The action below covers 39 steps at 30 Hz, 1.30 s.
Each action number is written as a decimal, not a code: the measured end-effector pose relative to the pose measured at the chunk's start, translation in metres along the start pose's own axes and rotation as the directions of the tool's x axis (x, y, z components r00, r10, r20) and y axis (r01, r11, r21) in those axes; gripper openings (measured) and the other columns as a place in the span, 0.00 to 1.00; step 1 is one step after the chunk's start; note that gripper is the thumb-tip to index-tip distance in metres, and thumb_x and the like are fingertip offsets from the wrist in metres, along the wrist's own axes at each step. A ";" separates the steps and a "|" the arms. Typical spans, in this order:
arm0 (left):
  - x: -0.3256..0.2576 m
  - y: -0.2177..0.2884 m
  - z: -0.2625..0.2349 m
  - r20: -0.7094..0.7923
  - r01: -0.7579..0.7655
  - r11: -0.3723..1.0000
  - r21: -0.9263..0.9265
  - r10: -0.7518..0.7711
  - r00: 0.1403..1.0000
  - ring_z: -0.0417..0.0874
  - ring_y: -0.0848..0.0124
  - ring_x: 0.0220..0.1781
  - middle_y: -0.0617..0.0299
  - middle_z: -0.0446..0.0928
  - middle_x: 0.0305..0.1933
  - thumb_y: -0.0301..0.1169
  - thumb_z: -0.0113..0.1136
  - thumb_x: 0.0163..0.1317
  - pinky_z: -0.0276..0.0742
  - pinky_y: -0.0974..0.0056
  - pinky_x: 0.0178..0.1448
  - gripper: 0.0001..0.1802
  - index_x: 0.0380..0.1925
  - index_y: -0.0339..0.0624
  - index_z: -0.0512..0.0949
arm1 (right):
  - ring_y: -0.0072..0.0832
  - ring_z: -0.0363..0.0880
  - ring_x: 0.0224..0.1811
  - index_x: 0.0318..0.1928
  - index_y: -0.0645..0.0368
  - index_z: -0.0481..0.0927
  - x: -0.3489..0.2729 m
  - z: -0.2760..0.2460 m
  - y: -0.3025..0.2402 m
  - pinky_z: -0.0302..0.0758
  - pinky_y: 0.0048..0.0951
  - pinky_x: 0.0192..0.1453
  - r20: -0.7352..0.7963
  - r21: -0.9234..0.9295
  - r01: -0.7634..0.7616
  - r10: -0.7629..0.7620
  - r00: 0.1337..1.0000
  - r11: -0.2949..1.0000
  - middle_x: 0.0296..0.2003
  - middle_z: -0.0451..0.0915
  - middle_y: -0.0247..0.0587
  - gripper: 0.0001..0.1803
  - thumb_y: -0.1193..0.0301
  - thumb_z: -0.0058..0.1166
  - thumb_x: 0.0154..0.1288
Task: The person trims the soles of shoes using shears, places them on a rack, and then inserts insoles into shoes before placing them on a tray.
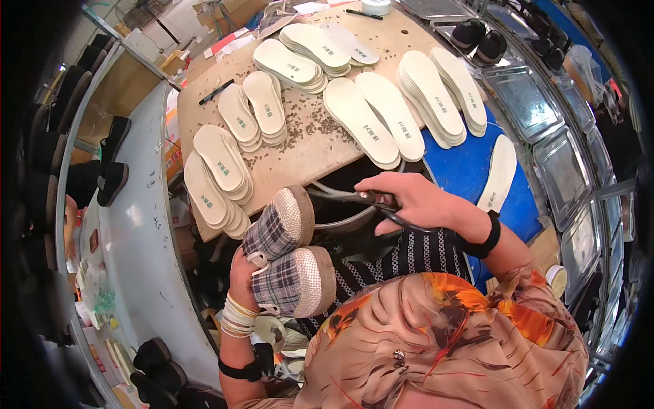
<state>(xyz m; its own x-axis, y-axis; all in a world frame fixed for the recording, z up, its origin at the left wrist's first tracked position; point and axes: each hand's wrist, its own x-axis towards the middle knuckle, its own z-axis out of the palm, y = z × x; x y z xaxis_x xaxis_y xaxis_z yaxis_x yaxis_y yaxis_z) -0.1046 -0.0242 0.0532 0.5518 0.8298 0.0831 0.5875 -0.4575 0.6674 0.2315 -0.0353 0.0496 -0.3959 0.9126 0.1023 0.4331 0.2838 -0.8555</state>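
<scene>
My left hand [242, 274] is closed round a pair of plaid cloth shoes with woven cream trim. One plaid shoe [278, 228] lies above the other plaid shoe [289, 285], both over my lap, and they hide most of my fingers. To the right, beyond my knees, my right hand [407, 198] grips dark-handled scissors [392, 217]. Their blades point left towards the upper shoe and stay apart from it. A dark basin-like rim [351, 221] shows below the scissors, partly hidden.
Stacks of cream insoles [361, 123] cover a wooden table [306, 160] strewn with small brown bits. A single insole [499, 174] lies on a blue surface [446, 160] at right. Metal trays [524, 99] line the right; dark shoes [112, 180] stand on a grey panel at left.
</scene>
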 end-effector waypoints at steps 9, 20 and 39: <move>-0.002 -0.016 -0.001 0.059 -0.011 0.998 0.055 0.008 0.998 0.76 0.54 0.45 0.51 0.77 0.38 0.24 0.54 0.43 0.70 0.60 0.49 0.16 0.36 0.36 0.77 | 0.42 0.76 0.30 0.44 0.55 0.73 -0.003 0.007 0.012 0.72 0.35 0.35 0.063 -0.360 -0.028 0.054 0.997 0.933 0.24 0.75 0.42 0.24 0.59 0.61 0.47; 0.006 -0.026 0.004 -0.047 0.101 0.988 0.115 -0.096 0.994 0.77 0.51 0.40 0.47 0.76 0.35 0.24 0.54 0.46 0.72 0.60 0.42 0.13 0.34 0.38 0.77 | 0.43 0.76 0.28 0.46 0.55 0.72 -0.016 0.016 -0.004 0.74 0.34 0.32 0.091 -0.364 0.017 0.017 0.996 0.931 0.28 0.75 0.41 0.27 0.56 0.61 0.46; -0.004 -0.050 0.017 0.183 0.339 0.925 -0.170 -0.308 0.934 0.78 0.57 0.33 0.52 0.77 0.31 0.39 0.55 0.53 0.73 0.61 0.39 0.16 0.34 0.39 0.77 | 0.43 0.76 0.36 0.45 0.58 0.72 -0.018 0.024 0.008 0.72 0.37 0.38 0.092 -0.182 -0.159 0.178 0.980 0.970 0.31 0.76 0.48 0.28 0.56 0.61 0.46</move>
<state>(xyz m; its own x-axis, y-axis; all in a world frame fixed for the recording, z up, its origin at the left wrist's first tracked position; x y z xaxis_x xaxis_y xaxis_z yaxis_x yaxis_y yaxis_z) -0.1260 -0.0101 0.0073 0.4426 0.8571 -0.2634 0.6300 -0.0882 0.7715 0.2226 -0.0565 0.0286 -0.3852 0.9176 -0.0985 0.6303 0.1836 -0.7544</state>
